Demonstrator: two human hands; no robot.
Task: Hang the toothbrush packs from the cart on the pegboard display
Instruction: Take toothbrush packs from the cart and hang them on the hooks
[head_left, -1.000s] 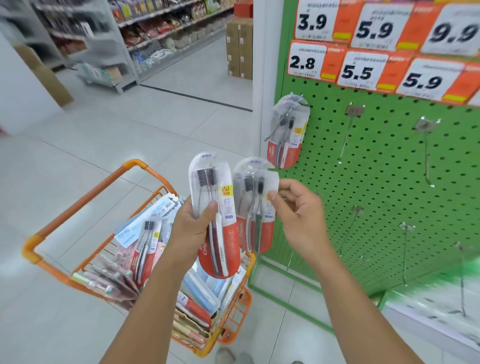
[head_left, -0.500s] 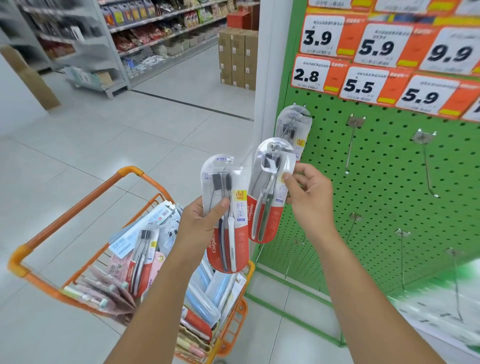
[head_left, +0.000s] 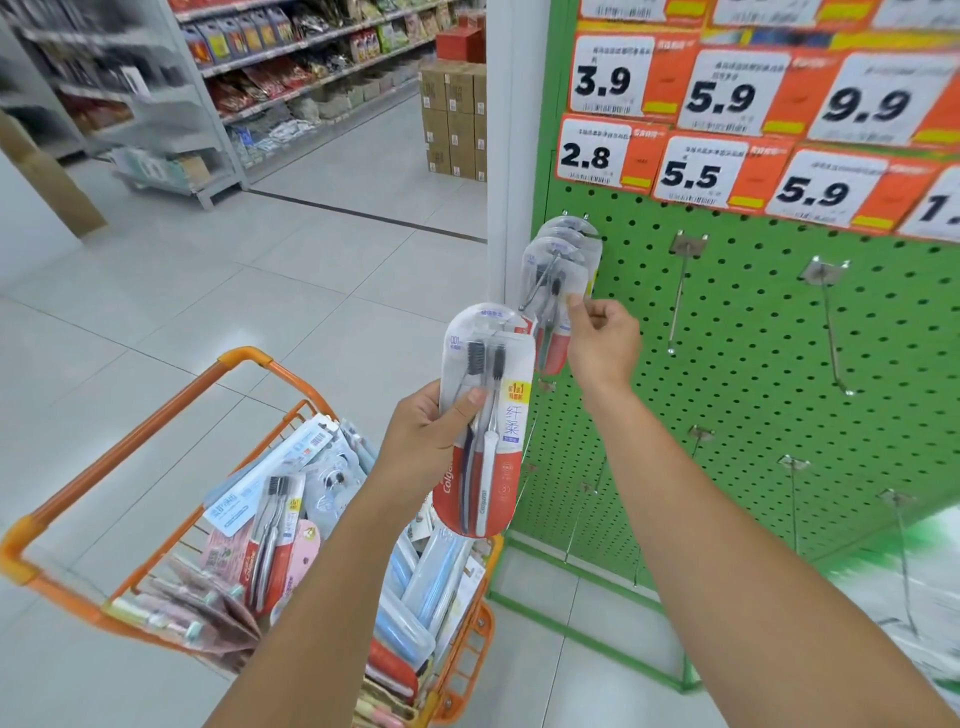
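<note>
**Pack held at the hook, a second pack waiting**

The green pegboard (head_left: 753, 332) fills the view from 12 to 4 o'clock, with bare hooks spread across it at 2 and 3 o'clock and open room between them. The orange cart (head_left: 130, 441) stands at 7 o'clock, well below the board, and more packs are heaped in it.

On the upper-left hook (head_left: 543, 280), at 12 o'clock, a few packs (head_left: 566, 234) are already hung. One more pack (head_left: 550, 338) is pinched at its right edge by the right hand (head_left: 602, 343), its long axis upright and slightly tilted, its top lying at the hook's bent tip. Whether the hang hole is already over the wire cannot be told.

A second pack (head_left: 488, 421) is gripped around its middle by the left hand (head_left: 426, 447), held upright at 11 o'clock of the cart, just below and left of the hook. The right hand is the nearer to the hook, so the sliding-on is judged to fall to it; the board's left edge lies just beside.
</note>
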